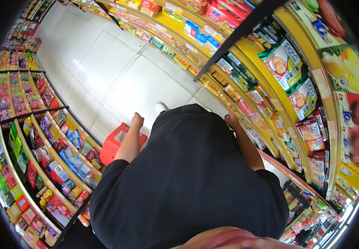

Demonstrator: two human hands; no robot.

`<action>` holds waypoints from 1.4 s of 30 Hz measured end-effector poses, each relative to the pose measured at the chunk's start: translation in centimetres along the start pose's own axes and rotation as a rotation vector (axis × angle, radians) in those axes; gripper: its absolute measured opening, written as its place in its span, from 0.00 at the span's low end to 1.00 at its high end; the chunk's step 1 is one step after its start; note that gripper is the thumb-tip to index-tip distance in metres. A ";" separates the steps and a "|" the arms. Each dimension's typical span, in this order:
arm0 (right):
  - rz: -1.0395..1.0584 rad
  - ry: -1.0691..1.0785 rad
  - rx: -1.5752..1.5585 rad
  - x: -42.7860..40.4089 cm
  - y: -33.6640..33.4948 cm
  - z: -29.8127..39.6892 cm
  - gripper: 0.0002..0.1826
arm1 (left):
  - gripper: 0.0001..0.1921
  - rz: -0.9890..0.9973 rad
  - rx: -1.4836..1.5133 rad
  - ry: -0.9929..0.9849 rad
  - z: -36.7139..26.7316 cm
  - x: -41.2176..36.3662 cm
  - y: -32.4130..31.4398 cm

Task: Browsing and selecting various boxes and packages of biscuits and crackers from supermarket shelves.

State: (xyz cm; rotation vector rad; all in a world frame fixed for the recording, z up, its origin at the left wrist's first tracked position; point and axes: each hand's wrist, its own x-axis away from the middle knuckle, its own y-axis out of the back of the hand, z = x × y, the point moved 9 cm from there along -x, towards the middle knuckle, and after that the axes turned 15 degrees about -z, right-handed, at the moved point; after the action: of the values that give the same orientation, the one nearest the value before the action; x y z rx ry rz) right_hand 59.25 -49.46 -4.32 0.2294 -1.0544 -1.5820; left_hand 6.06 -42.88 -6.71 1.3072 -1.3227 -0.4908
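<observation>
My left hand (137, 120) is curled, above the pale floor on the left side of my body. A red plastic basket or stool (111, 147) shows below and behind my left forearm; whether my fingers hold any part of it is not visible. My right hand (231, 120) hangs at the other side, close to the lower shelves of packaged snacks (244, 107). Its fingers look bent, and the shaded palm side is hidden. Between the hands is my black shirt, with a white shoe (161, 107) showing just beyond it.
A tiled aisle floor (111, 68) runs ahead and to the left. Yellow-edged shelves (260, 85) with biscuit packs (280, 67) curve along the right. Shelves with jars (56, 171) and bagged goods (73, 137) line the left. A black shelf upright (229, 43) stands at the right.
</observation>
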 end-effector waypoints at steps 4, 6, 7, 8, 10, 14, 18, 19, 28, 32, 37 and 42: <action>0.059 -0.096 -0.172 -1.4 -3.6 4.7 0.11 | 0.15 -0.001 -0.032 -0.020 1.4 -1.7 3.3; 0.003 -0.007 -0.160 -1.4 -4.6 7.1 0.11 | 0.14 0.015 -0.041 -0.052 1.6 -2.6 4.5; 0.003 -0.012 -0.162 -1.1 -5.2 8.0 0.11 | 0.14 -0.007 -0.031 -0.060 1.6 -3.1 5.4; 0.013 -0.011 -0.135 -0.7 -5.6 8.7 0.11 | 0.14 -0.028 -0.023 -0.069 1.8 -3.4 6.2; 0.018 -0.016 -0.112 0.0 -6.7 9.6 0.11 | 0.14 -0.025 -0.020 -0.069 2.0 -3.9 7.2; -0.018 -0.025 0.054 2.1 -7.5 10.9 0.10 | 0.15 0.020 -0.066 -0.070 5.2 -4.0 7.5; -0.067 -0.027 0.041 2.1 -6.7 13.2 0.11 | 0.15 0.021 -0.118 -0.084 10.2 -4.2 6.4; -0.104 -0.003 0.002 2.2 -6.0 14.2 0.13 | 0.15 0.043 -0.129 -0.065 11.2 -3.7 6.3; -0.238 0.058 -0.033 -2.2 -2.9 22.3 0.10 | 0.16 0.075 -0.096 0.076 13.1 -1.9 7.1; -0.461 0.284 -0.074 -6.7 -0.2 27.3 0.10 | 0.15 0.038 -0.069 0.059 12.1 -2.1 7.2; -0.709 0.579 0.165 -10.7 3.4 32.5 0.12 | 0.15 0.048 -0.093 0.092 12.4 -2.4 7.5; -0.825 0.363 0.470 -14.5 7.8 34.2 0.23 | 0.13 -0.003 0.083 0.126 13.8 -2.0 8.6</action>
State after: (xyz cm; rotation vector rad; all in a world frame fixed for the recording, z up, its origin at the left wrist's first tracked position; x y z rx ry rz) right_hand 47.00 -19.41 15.40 1.3605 -1.0842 -1.8633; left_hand -9.93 -44.18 -3.53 1.3860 -1.2472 -0.3531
